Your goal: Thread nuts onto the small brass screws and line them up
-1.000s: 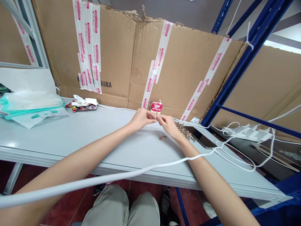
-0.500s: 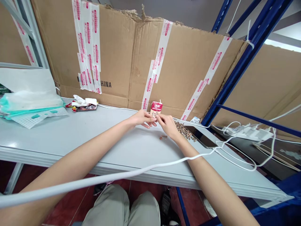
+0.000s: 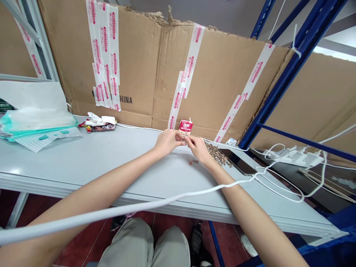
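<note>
Right now, both hands meet out at twelve o'clock from the person's seat, over the pale grey tabletop [image 3: 133,148]. The left hand [image 3: 167,141] reaches in with its fingers curled and the thumb drawn toward them. The right hand [image 3: 198,146] comes in from the other side, thumb and forefinger brought together at the same spot. Something tiny seems to glint where the fingertips meet, but it is too small to name, and I cannot tell which hand has a grip on it.

Just beyond them at twelve stands a small red and cream drink carton [image 3: 185,127], upright, its straw poking up; the fingers partly cover its lower part. A couple of loose copper-coloured metal bits [image 3: 191,162] lie at about five o'clock from the fingertips. The heap of small metal pieces [image 3: 218,155], coppery and silvery, spreads at one o'clock from the seat, beside the right wrist, and a dark phone [image 3: 238,161] lies flat along its far right side.

Over at two o'clock sits a white power strip [image 3: 293,156] with cables around it. At eleven, crumpled wrappers [image 3: 101,127] lie with white tissue [image 3: 96,118] on top, and around ten there are plastic packs [image 3: 39,120] with green edges.
</note>
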Motion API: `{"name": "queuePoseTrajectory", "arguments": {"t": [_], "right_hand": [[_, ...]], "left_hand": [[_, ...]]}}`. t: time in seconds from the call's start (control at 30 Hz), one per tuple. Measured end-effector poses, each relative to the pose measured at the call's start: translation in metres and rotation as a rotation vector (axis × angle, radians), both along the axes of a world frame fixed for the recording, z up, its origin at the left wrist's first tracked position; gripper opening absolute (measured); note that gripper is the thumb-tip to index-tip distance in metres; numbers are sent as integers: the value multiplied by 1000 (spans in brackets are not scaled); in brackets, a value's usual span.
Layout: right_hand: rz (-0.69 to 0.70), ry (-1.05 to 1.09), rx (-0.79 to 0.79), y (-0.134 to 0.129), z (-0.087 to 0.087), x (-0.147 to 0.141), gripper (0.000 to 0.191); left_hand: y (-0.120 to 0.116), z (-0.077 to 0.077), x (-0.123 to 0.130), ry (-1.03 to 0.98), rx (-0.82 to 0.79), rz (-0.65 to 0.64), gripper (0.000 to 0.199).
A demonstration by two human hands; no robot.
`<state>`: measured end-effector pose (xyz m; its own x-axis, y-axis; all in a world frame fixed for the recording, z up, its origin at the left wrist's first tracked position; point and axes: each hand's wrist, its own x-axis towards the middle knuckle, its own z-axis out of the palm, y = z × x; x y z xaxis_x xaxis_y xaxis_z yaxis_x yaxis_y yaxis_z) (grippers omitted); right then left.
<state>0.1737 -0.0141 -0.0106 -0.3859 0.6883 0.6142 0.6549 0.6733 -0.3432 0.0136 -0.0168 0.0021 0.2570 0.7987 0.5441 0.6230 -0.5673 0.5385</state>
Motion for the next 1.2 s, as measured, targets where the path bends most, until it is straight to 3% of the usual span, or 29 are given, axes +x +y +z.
{"name": "queuePoseTrajectory", "arguments": {"t": [0.17, 0.3, 0.4, 0.53, 0.67, 0.83, 0.9, 0.97, 1.1, 1.17, 1.2], "right_hand": [[-1, 9, -6, -2, 2, 0, 42], [10, 0, 15, -2, 2, 0, 40], [26, -19, 0, -2, 2, 1, 39], [25, 11, -17, -2, 1, 1, 39], [4, 29, -16, 0, -1, 1, 41], [-56, -56, -39, 5, 0, 5, 44], [-189, -119, -52, 9, 2, 15, 46], [-407, -217, -71, 13, 4, 30, 44], [-815, -447, -136, 18, 5, 69, 45], [-866, -458, -189, 19, 6, 83, 46], [-807, -433, -229, 19, 8, 86, 45]], "left_hand": [[14, 0, -10, -170, -353, -348, 29], [14, 0, -12, -299, -495, -385, 31], [12, -2, -10, -346, -485, -387, 28], [10, -4, -5, -301, -232, -265, 17], [2, -3, 0, -55, 59, -55, 10], [1, -3, -1, 122, 80, 58, 22], [5, -4, -5, 144, 36, 66, 31], [13, -6, -13, 236, 22, 113, 35], [35, -16, -39, 524, 68, 298, 31], [48, -23, -57, 601, 9, 390, 35], [55, -27, -65, 612, -51, 431, 38]]}}
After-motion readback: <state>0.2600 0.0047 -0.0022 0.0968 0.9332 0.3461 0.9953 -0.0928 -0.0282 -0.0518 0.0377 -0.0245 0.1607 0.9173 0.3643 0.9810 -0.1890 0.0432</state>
